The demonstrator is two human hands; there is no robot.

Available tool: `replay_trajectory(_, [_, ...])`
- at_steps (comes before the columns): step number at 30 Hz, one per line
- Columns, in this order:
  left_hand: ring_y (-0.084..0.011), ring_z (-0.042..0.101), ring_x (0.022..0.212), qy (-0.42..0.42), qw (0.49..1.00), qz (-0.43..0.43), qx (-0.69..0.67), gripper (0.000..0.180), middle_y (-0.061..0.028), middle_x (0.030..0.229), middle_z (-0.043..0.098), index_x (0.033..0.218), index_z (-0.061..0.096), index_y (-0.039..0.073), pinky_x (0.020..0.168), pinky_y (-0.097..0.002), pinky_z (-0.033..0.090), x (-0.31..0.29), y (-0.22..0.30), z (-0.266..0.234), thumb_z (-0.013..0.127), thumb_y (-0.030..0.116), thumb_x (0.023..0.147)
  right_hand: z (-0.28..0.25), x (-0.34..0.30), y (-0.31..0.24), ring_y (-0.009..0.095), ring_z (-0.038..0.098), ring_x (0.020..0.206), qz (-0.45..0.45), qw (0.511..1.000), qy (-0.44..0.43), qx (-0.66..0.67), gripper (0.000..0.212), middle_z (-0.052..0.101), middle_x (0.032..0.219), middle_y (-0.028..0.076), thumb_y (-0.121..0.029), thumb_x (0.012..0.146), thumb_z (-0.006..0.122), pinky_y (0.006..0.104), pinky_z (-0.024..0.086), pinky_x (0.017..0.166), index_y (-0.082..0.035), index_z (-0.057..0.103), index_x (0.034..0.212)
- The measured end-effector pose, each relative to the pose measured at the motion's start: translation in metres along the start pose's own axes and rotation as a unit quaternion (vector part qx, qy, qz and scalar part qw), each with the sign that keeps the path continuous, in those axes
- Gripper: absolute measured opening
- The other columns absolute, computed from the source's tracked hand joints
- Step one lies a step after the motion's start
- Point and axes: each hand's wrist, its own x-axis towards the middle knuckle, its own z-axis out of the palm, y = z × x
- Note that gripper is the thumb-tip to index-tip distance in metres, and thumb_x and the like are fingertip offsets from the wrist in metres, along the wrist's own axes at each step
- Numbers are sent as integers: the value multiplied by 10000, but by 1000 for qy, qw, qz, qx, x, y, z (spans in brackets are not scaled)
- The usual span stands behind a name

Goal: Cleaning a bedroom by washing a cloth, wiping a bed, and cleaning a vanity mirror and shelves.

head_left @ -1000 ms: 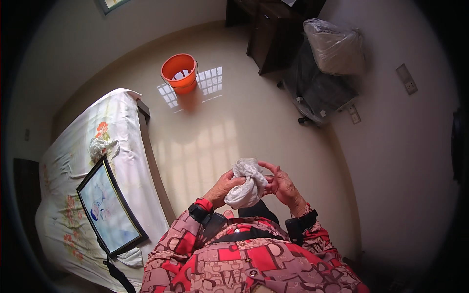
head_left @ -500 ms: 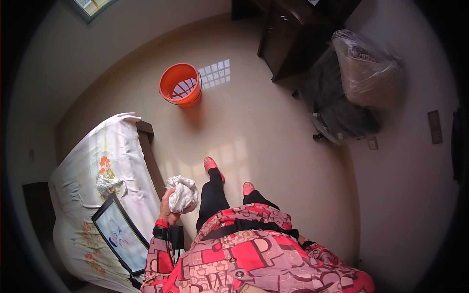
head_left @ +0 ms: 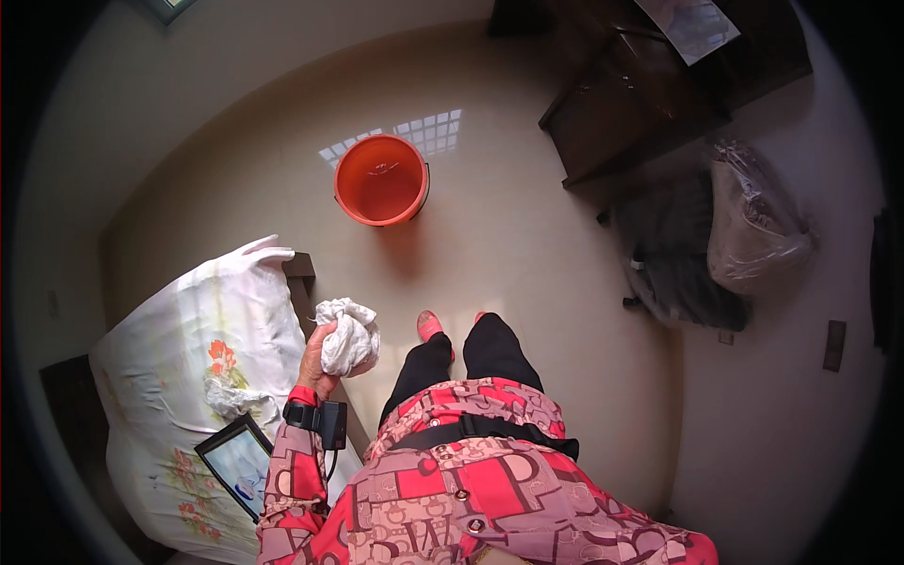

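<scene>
My left hand (head_left: 318, 365) is wrapped round a crumpled white cloth (head_left: 349, 337), held out in front of my left side. A device is strapped to that wrist. An orange bucket (head_left: 375, 218) with a wire handle stands on the floor ahead, apart from the hand. To my left, a bed or bench under a white flowered cover (head_left: 188, 325) carries a second crumpled white cloth (head_left: 232, 399) and a black-framed picture (head_left: 215, 452). My left arm hides part of the frame. My right hand is out of the picture.
A dark wooden desk (head_left: 640, 104) stands at the far right, with a flat sheet or panel on top. Nearer along the right wall sits a dark chair (head_left: 673, 254) with a plastic-wrapped beige cushion or back (head_left: 753, 231). Glossy tiles (head_left: 556, 282) reflect window light.
I have stepped forward, so the bucket, desk and chair appear nearer or lower in view. My left hand still holds the white cloth, raised slightly.
</scene>
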Motion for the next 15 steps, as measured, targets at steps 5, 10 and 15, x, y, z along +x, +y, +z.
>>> replay_trajectory(5, [-200, 598, 917, 14, 1000, -7, -21, 325, -68, 1005, 604, 1097, 525, 54, 838, -345, 482, 27, 20, 13, 552, 228, 824, 17, 5, -37, 157, 540, 772, 22, 999, -20, 10, 248, 538, 849, 10, -345, 884, 490, 379, 501, 653, -125, 529, 990])
replay_trajectory(10, [-210, 605, 912, 60, 998, -19, -20, 319, -70, 1002, 612, 1095, 534, 62, 827, -371, 491, 42, 21, 19, 537, 233, 827, 14, 14, -105, 141, 552, 726, 35, 996, -85, 24, 198, 543, 798, -6, -311, 887, 510, 372, 515, 626, -126, 551, 942])
replay_trajectory(15, [-223, 602, 925, 83, 993, -81, -25, 360, -67, 1027, 610, 1099, 538, 65, 846, -389, 478, 49, 42, 22, 511, 304, 832, 31, -5, -240, 114, 543, 716, 62, 993, -95, -8, 189, 534, 784, -19, -288, 890, 519, 367, 508, 653, -107, 557, 927])
